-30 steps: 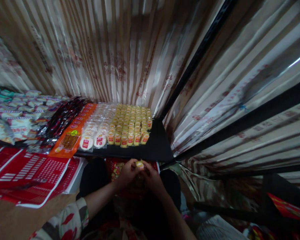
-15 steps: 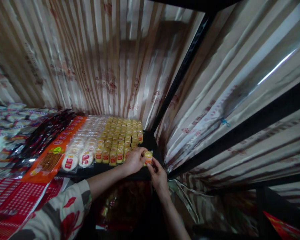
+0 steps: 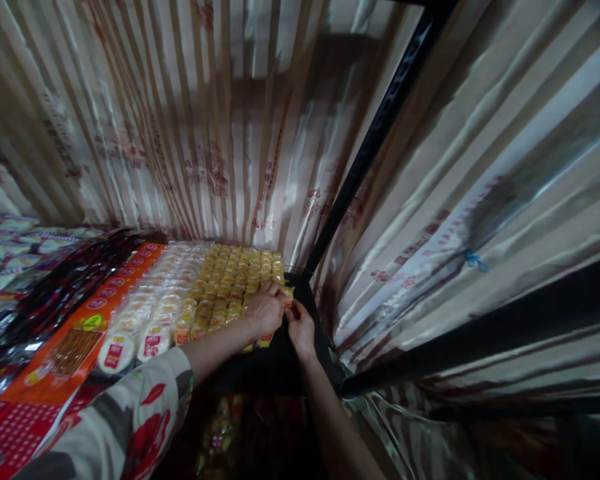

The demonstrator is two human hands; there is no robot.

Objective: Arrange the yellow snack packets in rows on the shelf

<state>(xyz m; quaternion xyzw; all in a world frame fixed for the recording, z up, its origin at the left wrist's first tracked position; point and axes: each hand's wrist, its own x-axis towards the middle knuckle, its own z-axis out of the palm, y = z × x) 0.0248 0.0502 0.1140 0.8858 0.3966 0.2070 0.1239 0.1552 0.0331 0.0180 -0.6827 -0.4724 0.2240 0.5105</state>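
Note:
A small yellow snack packet (image 3: 288, 297) with a red-orange label is pinched between my two hands. My left hand (image 3: 266, 310) is closed at its left and upper side, reaching over the rows of like packets. From below, the fingertips of my right hand (image 3: 301, 330) press on its lower edge. Close rows of yellow snack packets (image 3: 225, 273) stand on the black shelf (image 3: 273, 370), just left of and behind my hands. My left hand and forearm hide part of the front rows.
Round white packaged snacks (image 3: 153, 343) lie in rows left of the yellow ones. Further left are an orange snack bag (image 3: 75, 340) and dark shiny packets (image 3: 45, 293). A black upright post (image 3: 360, 173) and striped plastic sheeting (image 3: 220, 133) bound the shelf at back and right.
Both hands have moved the packet back along the shelf, towards the right end of the rows. My view has shifted a little, and the front rows are now partly covered by my left arm.

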